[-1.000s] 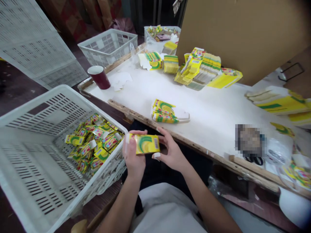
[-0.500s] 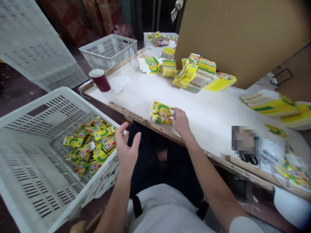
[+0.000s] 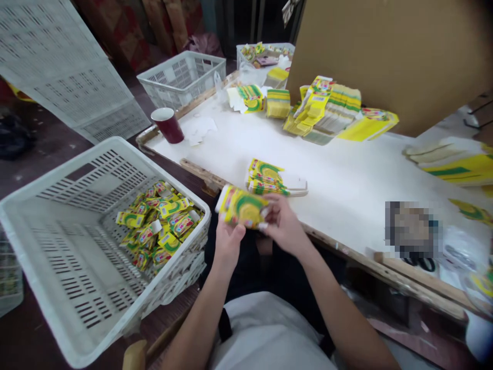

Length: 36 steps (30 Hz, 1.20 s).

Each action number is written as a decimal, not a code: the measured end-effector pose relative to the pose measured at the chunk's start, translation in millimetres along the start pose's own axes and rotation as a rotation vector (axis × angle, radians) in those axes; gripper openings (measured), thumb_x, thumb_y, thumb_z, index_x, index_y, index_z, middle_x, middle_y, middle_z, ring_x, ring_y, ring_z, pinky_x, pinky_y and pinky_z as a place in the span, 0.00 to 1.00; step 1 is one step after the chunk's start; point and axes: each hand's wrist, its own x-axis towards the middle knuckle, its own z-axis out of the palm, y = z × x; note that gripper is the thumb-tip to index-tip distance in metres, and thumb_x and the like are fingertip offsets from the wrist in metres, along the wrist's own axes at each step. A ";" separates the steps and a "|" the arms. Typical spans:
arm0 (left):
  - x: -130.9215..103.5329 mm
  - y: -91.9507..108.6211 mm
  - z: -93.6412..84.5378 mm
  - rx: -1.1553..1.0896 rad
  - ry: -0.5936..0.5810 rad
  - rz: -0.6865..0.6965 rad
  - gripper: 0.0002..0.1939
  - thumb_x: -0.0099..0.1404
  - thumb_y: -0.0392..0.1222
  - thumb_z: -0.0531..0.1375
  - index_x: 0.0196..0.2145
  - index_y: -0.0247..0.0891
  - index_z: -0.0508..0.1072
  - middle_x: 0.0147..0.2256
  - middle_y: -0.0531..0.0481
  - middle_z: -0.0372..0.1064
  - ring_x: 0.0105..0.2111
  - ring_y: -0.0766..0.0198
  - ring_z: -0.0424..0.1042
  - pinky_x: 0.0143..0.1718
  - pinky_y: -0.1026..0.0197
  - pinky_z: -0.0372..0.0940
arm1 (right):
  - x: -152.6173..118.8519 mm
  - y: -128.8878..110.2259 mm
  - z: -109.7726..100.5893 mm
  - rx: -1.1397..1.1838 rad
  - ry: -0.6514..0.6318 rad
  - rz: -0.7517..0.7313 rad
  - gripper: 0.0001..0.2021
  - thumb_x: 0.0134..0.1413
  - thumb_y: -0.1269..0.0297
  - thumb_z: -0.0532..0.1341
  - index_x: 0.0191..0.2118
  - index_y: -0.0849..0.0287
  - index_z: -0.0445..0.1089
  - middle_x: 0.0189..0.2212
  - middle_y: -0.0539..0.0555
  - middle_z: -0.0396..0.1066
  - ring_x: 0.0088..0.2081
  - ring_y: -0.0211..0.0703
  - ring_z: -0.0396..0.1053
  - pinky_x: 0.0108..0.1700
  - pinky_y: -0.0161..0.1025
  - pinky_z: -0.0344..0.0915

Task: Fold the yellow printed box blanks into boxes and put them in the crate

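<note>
Between my two hands, over my lap at the table's front edge, is a yellow and green printed carton, slightly blurred. My left hand grips its left end from below, thumb on the near edge. At the carton's right end, the fingers of my right hand are closed on it. Just behind lies a small stack of similar flat cartons on the white table, white flaps pointing right. To my left, a white plastic crate holds a heap of small yellow cartons.
A maroon cup stands at the table's left corner. Bundled cartons lie along the back, before a large brown board. Black-handled scissors and a plastic bag are on the right. Another crate stands behind.
My right hand has lifted a carton off the table stack and brought it left and nearer. My left hand, open before, has moved right and closed on it. The view has shifted slightly.
</note>
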 end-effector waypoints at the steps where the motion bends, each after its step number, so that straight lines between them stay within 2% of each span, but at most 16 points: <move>1: 0.0 1.0 3.0 -0.092 0.041 -0.004 0.25 0.51 0.54 0.65 0.45 0.42 0.67 0.42 0.46 0.68 0.45 0.58 0.69 0.45 0.55 0.65 | -13.4 -1.5 11.0 0.144 -0.120 0.051 0.27 0.44 0.72 0.62 0.51 0.52 0.55 0.33 0.48 0.63 0.30 0.36 0.65 0.32 0.35 0.65; 2: 0.2 2.2 5.6 -0.162 0.087 -0.006 0.22 0.52 0.55 0.64 0.41 0.41 0.68 0.36 0.48 0.68 0.39 0.60 0.70 0.42 0.57 0.66 | -25.2 -2.8 21.7 0.279 -0.198 0.092 0.26 0.45 0.70 0.62 0.51 0.52 0.55 0.33 0.48 0.63 0.30 0.35 0.65 0.32 0.34 0.65; 4: 1.0 4.1 8.7 -0.217 0.179 0.018 0.17 0.55 0.55 0.61 0.34 0.40 0.68 0.26 0.54 0.62 0.28 0.67 0.66 0.34 0.62 0.66 | -41.6 -4.4 40.6 0.426 -0.231 0.112 0.28 0.43 0.69 0.64 0.51 0.52 0.55 0.36 0.49 0.64 0.35 0.37 0.66 0.37 0.36 0.65; 6: 1.8 3.9 7.7 -0.158 0.243 0.067 0.15 0.57 0.55 0.60 0.30 0.40 0.66 0.23 0.57 0.56 0.23 0.72 0.60 0.29 0.67 0.62 | -47.9 -3.7 53.3 0.391 -0.179 0.131 0.30 0.40 0.70 0.67 0.51 0.53 0.57 0.38 0.50 0.65 0.38 0.39 0.65 0.41 0.38 0.64; 8: 1.8 1.5 3.5 -0.062 0.267 0.081 0.15 0.57 0.53 0.61 0.30 0.39 0.65 0.23 0.58 0.56 0.22 0.73 0.58 0.27 0.70 0.60 | -46.4 -0.8 57.7 0.283 -0.115 0.163 0.28 0.38 0.72 0.67 0.48 0.54 0.60 0.35 0.48 0.65 0.35 0.38 0.64 0.37 0.36 0.64; 11: -0.2 -2.0 -3.5 0.029 0.196 0.055 0.19 0.53 0.53 0.65 0.37 0.40 0.68 0.29 0.54 0.62 0.27 0.71 0.63 0.29 0.69 0.61 | -38.0 4.1 50.7 0.234 -0.028 0.183 0.21 0.41 0.71 0.65 0.44 0.55 0.64 0.27 0.45 0.64 0.27 0.35 0.62 0.28 0.32 0.60; 14: -1.9 -1.5 -6.8 0.150 0.098 0.077 0.23 0.52 0.53 0.65 0.42 0.40 0.69 0.35 0.52 0.67 0.32 0.67 0.67 0.34 0.66 0.64 | -31.4 4.6 36.6 0.308 0.029 0.163 0.14 0.43 0.67 0.64 0.39 0.56 0.67 0.26 0.47 0.67 0.26 0.36 0.64 0.28 0.33 0.62; 18: -1.2 5.0 -7.4 0.361 0.169 0.099 0.12 0.58 0.48 0.62 0.34 0.37 0.73 0.29 0.52 0.70 0.31 0.65 0.70 0.35 0.64 0.66 | -31.5 -0.2 19.8 0.138 0.097 0.062 0.02 0.45 0.67 0.63 0.28 0.58 0.72 0.23 0.48 0.70 0.25 0.38 0.66 0.28 0.35 0.63; 20: -0.3 12.5 -7.7 0.432 0.186 0.159 0.12 0.60 0.47 0.60 0.38 0.37 0.73 0.34 0.49 0.72 0.35 0.63 0.72 0.39 0.62 0.67 | -32.5 -2.1 10.4 -0.093 0.181 -0.076 0.05 0.48 0.70 0.62 0.30 0.57 0.75 0.25 0.50 0.72 0.27 0.40 0.67 0.30 0.37 0.65; 22: 0.3 23.9 -8.1 0.487 0.154 0.287 0.18 0.62 0.46 0.58 0.49 0.40 0.68 0.45 0.45 0.70 0.46 0.60 0.70 0.49 0.57 0.64 | -32.9 -4.0 -0.4 -0.358 0.309 -0.245 0.10 0.51 0.73 0.59 0.36 0.54 0.77 0.29 0.52 0.73 0.32 0.43 0.68 0.36 0.40 0.66; 24: 0.0 36.8 -7.9 0.623 0.056 0.432 0.29 0.60 0.46 0.60 0.57 0.41 0.59 0.55 0.41 0.62 0.56 0.56 0.62 0.57 0.52 0.55 | -33.4 -7.2 -10.0 -0.592 0.404 -0.388 0.14 0.54 0.74 0.58 0.38 0.50 0.77 0.30 0.52 0.73 0.37 0.45 0.67 0.42 0.45 0.64; 27: -2.4 48.4 -5.8 0.967 -0.202 0.442 0.47 0.47 0.47 0.69 0.61 0.40 0.52 0.59 0.38 0.56 0.59 0.48 0.55 0.59 0.46 0.50 | -36.0 -14.6 -15.4 -0.755 0.319 -0.536 0.16 0.55 0.75 0.58 0.39 0.44 0.76 0.29 0.50 0.73 0.41 0.45 0.67 0.53 0.50 0.57; 30: -6.2 43.7 -2.7 1.135 -0.406 0.228 0.41 0.47 0.45 0.68 0.57 0.41 0.58 0.51 0.40 0.65 0.50 0.48 0.66 0.50 0.47 0.61 | -39.7 -19.9 -10.9 -0.663 0.184 -0.551 0.20 0.54 0.74 0.59 0.45 0.38 0.72 0.36 0.48 0.72 0.49 0.47 0.64 0.61 0.54 0.49; 32: -9.0 35.5 -0.5 1.142 -0.406 0.153 0.32 0.50 0.43 0.66 0.53 0.43 0.62 0.45 0.44 0.69 0.42 0.52 0.71 0.42 0.51 0.65 | -40.7 -19.6 -6.5 -0.472 0.288 -0.424 0.26 0.52 0.69 0.62 0.55 0.38 0.63 0.50 0.51 0.65 0.57 0.51 0.58 0.61 0.55 0.50; 34: -11.9 27.5 2.2 1.129 -0.382 0.176 0.30 0.50 0.41 0.65 0.51 0.44 0.63 0.43 0.46 0.69 0.39 0.53 0.71 0.39 0.54 0.65 | -40.2 -17.2 -2.7 -0.182 0.389 -0.230 0.35 0.51 0.64 0.63 0.62 0.41 0.50 0.59 0.54 0.55 0.59 0.54 0.56 0.58 0.55 0.56; 36: -14.5 21.4 5.0 1.105 -0.447 0.243 0.33 0.50 0.39 0.64 0.53 0.44 0.60 0.45 0.46 0.68 0.42 0.54 0.70 0.41 0.55 0.65 | -38.3 -14.7 0.9 0.129 0.277 -0.037 0.34 0.53 0.61 0.61 0.63 0.44 0.47 0.60 0.55 0.55 0.57 0.52 0.60 0.55 0.52 0.61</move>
